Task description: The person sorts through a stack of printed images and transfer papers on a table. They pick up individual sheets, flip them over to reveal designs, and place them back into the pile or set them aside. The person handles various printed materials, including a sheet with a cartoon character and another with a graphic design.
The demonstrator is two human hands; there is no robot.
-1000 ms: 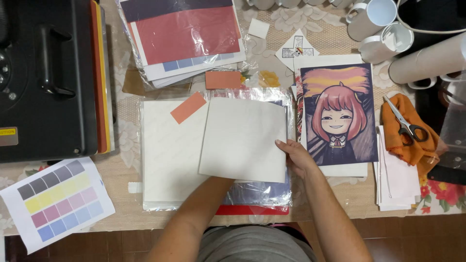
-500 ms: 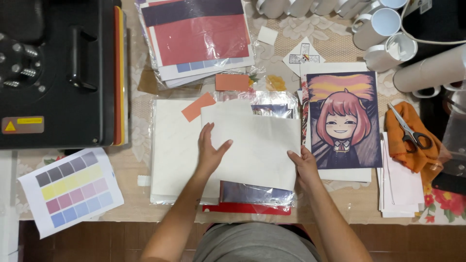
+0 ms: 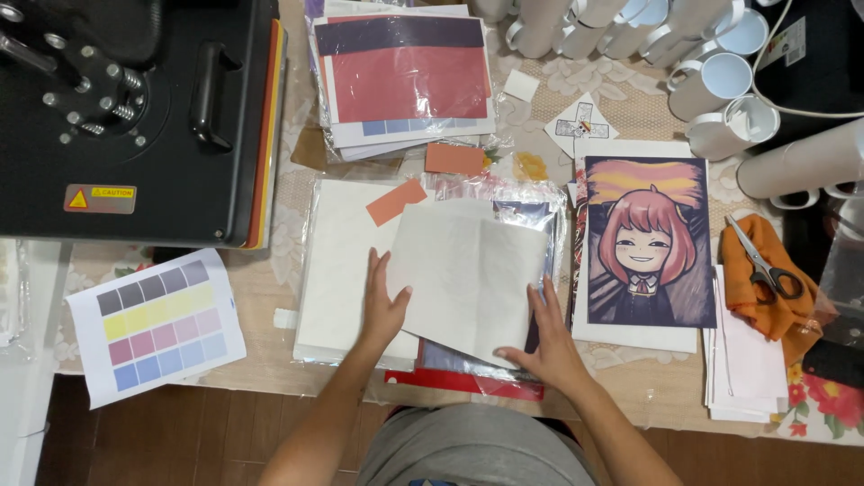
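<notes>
A white sheet of paper (image 3: pixel 472 270) lies tilted on a clear plastic sleeve (image 3: pixel 504 193) that holds dark prints. My left hand (image 3: pixel 382 301) rests flat, fingers spread, on the sheet's left edge and on the white paper stack (image 3: pixel 337 261) beneath. My right hand (image 3: pixel 549 342) presses the sheet's lower right corner, fingers apart. Neither hand grips anything. A small orange paper strip (image 3: pixel 396 201) lies on the white stack just above the sheet.
A black heat press (image 3: pixel 126 117) fills the upper left. A colour swatch sheet (image 3: pixel 157 324) lies lower left. A cartoon girl print (image 3: pixel 646 243), scissors (image 3: pixel 763 261) on an orange cloth, white mugs (image 3: pixel 711 85) and a stack of red prints (image 3: pixel 405 76) surround the work.
My left hand came up onto the sheet's left edge. The white sheet shifted and tilted slightly right. The view moved closer to the table.
</notes>
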